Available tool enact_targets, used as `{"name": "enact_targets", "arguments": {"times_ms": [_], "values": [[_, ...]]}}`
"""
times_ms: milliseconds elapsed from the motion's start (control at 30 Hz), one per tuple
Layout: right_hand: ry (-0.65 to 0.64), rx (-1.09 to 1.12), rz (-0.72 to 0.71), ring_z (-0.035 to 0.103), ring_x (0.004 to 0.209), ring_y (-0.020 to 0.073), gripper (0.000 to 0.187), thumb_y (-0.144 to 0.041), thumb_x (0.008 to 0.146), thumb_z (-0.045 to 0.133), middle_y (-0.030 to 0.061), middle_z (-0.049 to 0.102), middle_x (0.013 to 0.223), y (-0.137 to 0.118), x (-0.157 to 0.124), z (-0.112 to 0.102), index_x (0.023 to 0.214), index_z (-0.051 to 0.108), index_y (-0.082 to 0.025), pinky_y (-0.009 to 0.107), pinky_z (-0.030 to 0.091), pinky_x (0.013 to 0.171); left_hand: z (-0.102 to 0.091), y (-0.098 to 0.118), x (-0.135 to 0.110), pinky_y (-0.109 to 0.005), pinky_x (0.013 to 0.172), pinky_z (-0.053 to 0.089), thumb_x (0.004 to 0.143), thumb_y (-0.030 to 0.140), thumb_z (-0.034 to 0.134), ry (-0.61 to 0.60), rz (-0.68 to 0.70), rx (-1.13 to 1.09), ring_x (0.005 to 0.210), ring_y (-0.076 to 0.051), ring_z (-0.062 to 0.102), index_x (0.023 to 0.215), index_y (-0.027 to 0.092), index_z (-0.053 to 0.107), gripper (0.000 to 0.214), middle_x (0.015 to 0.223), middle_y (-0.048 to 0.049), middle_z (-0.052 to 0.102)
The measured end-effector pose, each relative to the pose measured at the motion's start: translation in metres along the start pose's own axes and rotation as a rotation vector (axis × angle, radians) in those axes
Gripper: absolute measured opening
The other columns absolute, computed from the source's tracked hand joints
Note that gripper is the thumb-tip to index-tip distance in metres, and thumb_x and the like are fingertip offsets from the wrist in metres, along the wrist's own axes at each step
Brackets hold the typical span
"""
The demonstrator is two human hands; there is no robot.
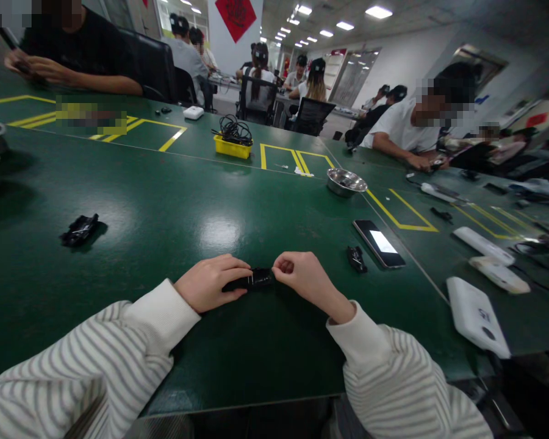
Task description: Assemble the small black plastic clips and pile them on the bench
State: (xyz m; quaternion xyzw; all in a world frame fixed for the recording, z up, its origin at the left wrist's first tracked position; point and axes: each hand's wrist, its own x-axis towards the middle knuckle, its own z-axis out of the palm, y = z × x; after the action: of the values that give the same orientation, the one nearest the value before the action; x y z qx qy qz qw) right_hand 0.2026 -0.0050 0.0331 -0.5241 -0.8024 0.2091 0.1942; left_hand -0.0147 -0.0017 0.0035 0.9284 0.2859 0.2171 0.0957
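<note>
A small, shiny black object (261,277) lies on the green table in front of me; its exact kind cannot be made out. My left hand (215,281) is closed around its left part, thumb on the near side and fingers over the far side. At its right end, my right hand (297,272) is closed in a pinch at the edge. Two similar glossy black pieces lie apart from my hands: one crumpled piece (80,230) to the left, and a smaller one (357,259) to the right, beside a phone (379,244) with a lit screen.
A yellow tray (233,147) of black cables and a metal bowl (346,182) stand farther back. At right are a white device (477,316) and other white cases (498,274). Yellow tape (412,225) marks the green table (187,207). Other people sit across and beyond.
</note>
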Motion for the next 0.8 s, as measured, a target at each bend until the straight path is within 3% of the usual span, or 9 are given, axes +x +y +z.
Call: {"name": "enact_targets", "arguments": {"times_ms": [133, 300, 633, 800], "values": [[0.11, 0.145, -0.111, 0.056, 0.073, 0.0113, 0.009, -0.021, 0.076, 0.05, 0.0027, 0.063, 0.081, -0.009, -0.002, 0.004, 0.074, 0.058, -0.016, 0.022, 0.044, 0.062, -0.001, 0.0, -0.001, -0.029, 0.074, 0.047, 0.076, 0.023, 0.051, -0.009, 0.003, 0.016, 0.087, -0.017, 0.055, 0.1, 0.017, 0.057, 0.026, 0.1, -0.0064, 0.06], [0.012, 0.234, -0.132, 0.051, 0.099, 0.0149, 0.008, -0.021, 0.076, 0.052, 0.0051, 0.057, 0.109, -0.01, -0.002, 0.015, 0.072, 0.058, -0.017, 0.026, 0.044, 0.074, -0.003, 0.003, -0.001, -0.029, 0.073, 0.047, 0.076, 0.024, 0.052, -0.016, 0.003, 0.037, 0.086, -0.018, 0.055, 0.099, 0.016, 0.057, 0.024, 0.099, -0.0063, 0.06], [0.0, 0.152, -0.144, 0.048, 0.102, 0.0154, 0.007, -0.02, 0.075, 0.054, 0.004, 0.057, 0.109, -0.011, -0.003, 0.02, 0.073, 0.06, -0.018, 0.031, 0.04, 0.084, 0.0, 0.001, 0.0, -0.029, 0.075, 0.046, 0.077, 0.026, 0.051, -0.029, -0.016, 0.044, 0.088, -0.018, 0.054, 0.1, 0.017, 0.056, 0.025, 0.101, -0.0055, 0.059], [0.062, 0.082, -0.185, 0.054, 0.089, 0.0142, 0.005, -0.019, 0.074, 0.055, 0.0028, 0.063, 0.093, -0.011, -0.004, 0.024, 0.072, 0.06, -0.018, 0.029, 0.042, 0.079, -0.001, 0.001, 0.0, -0.029, 0.074, 0.047, 0.078, 0.026, 0.05, -0.035, 0.0, 0.064, 0.086, -0.017, 0.055, 0.101, 0.017, 0.056, 0.026, 0.101, -0.0052, 0.059]]}}
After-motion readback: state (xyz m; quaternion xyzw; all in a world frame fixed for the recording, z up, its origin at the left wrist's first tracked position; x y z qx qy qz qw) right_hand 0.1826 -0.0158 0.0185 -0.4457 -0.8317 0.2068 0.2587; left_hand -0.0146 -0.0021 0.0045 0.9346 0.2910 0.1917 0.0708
